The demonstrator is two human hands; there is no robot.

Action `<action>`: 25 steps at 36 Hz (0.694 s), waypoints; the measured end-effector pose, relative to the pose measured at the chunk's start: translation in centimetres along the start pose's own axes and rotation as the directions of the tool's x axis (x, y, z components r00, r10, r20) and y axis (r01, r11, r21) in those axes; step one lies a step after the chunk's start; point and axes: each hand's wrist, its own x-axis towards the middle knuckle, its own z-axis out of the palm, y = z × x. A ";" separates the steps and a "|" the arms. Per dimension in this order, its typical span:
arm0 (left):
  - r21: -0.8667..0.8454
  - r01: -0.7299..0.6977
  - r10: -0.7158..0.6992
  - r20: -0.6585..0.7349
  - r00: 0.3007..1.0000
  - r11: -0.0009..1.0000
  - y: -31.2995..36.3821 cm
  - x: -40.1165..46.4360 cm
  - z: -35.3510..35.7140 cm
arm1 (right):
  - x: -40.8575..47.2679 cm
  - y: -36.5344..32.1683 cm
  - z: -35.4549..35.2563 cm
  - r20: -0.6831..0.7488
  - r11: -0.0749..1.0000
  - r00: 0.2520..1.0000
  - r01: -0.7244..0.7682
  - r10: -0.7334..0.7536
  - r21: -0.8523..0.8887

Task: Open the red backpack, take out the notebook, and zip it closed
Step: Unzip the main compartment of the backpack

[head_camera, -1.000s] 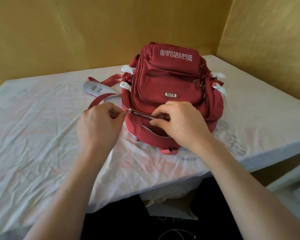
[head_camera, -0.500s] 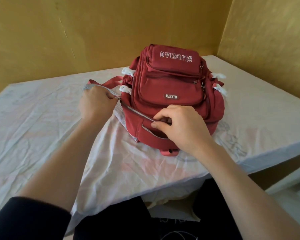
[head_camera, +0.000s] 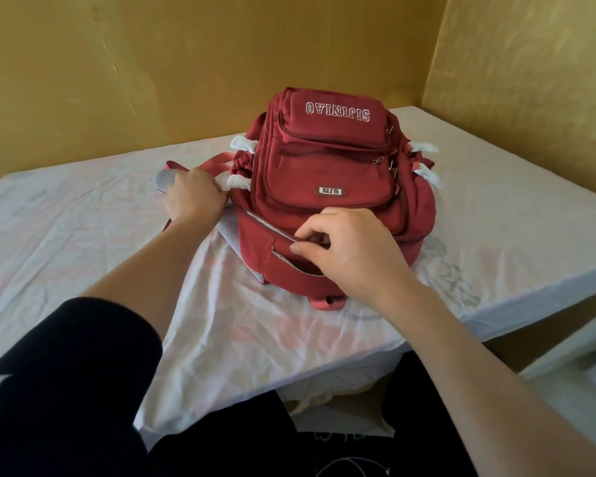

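Head view: red backpack (head_camera: 331, 187) lies on the white sheet (head_camera: 83, 235) near the table's near edge, front pockets up, top end facing the person. Notebook not visible; presumably inside.

Left hand (head_camera: 195, 196) is at the bag's left side, fingers closed at the far-left end of the main zipper (head_camera: 255, 218). Likely pinching the slider, but the pull itself is hidden by the hand, so can't confirm what it's clamped on. Right hand (head_camera: 348, 249) is at the near middle, thumb and fingers pinched on the near lip of the opening.

Zipper line reads as open from the right hand across to the left hand; a pale lining shows in the gap. Right half of the track is hidden behind the right hand.

My read: opening step, partway. To do it well: hold the lip taut with the right hand so the track stays straight, pull the slider along the seam and not upward, run it well down the side so the mouth gapes wide enough for the notebook. Watch for the lining catching in the teeth.
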 end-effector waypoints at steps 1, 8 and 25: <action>0.000 0.009 -0.009 0.000 1.000 1.000 0.1 0.1 0.1 | 0.0 0.0 0.0 0.000 1.000 1.000 -0.001 0.001 -0.002; 0.036 -0.006 0.005 0.014 1.000 0.999 0.5 0.1 -0.1 | -0.3 0.0 -0.2 0.005 1.000 1.000 -0.006 0.006 -0.009; -0.026 -0.273 0.264 -0.187 0.946 0.962 3.7 -10.9 -2.2 | -0.8 -0.2 -0.2 -0.015 0.999 1.000 0.003 -0.003 -0.044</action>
